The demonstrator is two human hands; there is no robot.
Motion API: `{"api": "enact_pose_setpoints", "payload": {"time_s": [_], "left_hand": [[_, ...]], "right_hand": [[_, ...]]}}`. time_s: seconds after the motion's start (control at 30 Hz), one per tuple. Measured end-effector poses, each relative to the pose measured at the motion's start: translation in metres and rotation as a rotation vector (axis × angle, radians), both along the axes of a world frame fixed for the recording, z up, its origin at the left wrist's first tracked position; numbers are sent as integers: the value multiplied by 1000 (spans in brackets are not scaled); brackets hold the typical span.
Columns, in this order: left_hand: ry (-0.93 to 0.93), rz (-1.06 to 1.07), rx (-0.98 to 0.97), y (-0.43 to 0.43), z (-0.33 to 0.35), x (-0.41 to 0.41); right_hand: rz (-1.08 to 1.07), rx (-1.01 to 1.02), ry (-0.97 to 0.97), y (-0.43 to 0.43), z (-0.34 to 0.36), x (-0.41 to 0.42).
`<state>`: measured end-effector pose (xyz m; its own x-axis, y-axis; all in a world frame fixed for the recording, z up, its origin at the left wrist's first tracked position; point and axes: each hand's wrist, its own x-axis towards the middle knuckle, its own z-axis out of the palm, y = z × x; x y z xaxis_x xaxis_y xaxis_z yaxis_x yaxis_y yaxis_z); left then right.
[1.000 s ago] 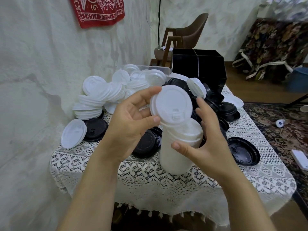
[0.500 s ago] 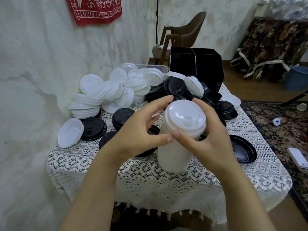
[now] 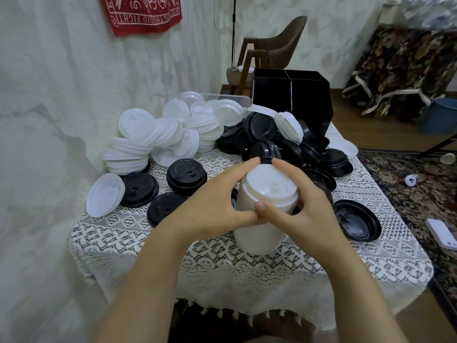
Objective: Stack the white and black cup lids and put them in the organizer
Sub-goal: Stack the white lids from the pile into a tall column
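item: stack of white lids (image 3: 259,238). it is standing upright on the lace tablecloth (image 3: 247,266), near the front middle of the table. i am gripping its upper part with both hands. my left hand (image 3: 217,206) is curling round the left side and my right hand (image 3: 306,209) round the right. my thumbs are touching at the front, and my fingertips are nearly meeting behind the top lid (image 3: 268,186).

item: organizer (image 3: 291,95). black and divided, it is sitting at the far edge of the table, well apart from the stack i am holding. i cannot tell whether any lids are lying inside.

item: loose white lids (image 3: 158,137). they are lying heaped at the far left, beside the wall.

item: loose black lids (image 3: 284,144). they are piling up between the white heap and the organizer. one single black lid (image 3: 356,220) is lying flat just beside my right hand.
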<state>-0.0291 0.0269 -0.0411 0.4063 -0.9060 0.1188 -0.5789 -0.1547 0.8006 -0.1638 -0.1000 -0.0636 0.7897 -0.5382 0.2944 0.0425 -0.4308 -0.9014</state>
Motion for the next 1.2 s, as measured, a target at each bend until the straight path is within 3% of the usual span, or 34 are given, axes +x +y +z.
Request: {"api": "enact_pose_setpoints", "payload": {"time_s": [0.6, 0.67, 0.83, 1.03, 1.2], "left_hand": [[62, -23, -18, 10, -2, 11], [-6, 98, -39, 13, -2, 19], [-401, 421, 80, 15, -14, 48], [-582, 501, 194, -3, -13, 81], [-603, 451, 251, -23, -11, 104]], "right_hand": [[-25, 5, -17, 5, -5, 2], [-30, 10, -17, 5, -4, 2], [-30, 17, -19, 6, -4, 3], [-34, 15, -30, 6, -5, 3], [-24, 10, -26, 6, -5, 3]]}}
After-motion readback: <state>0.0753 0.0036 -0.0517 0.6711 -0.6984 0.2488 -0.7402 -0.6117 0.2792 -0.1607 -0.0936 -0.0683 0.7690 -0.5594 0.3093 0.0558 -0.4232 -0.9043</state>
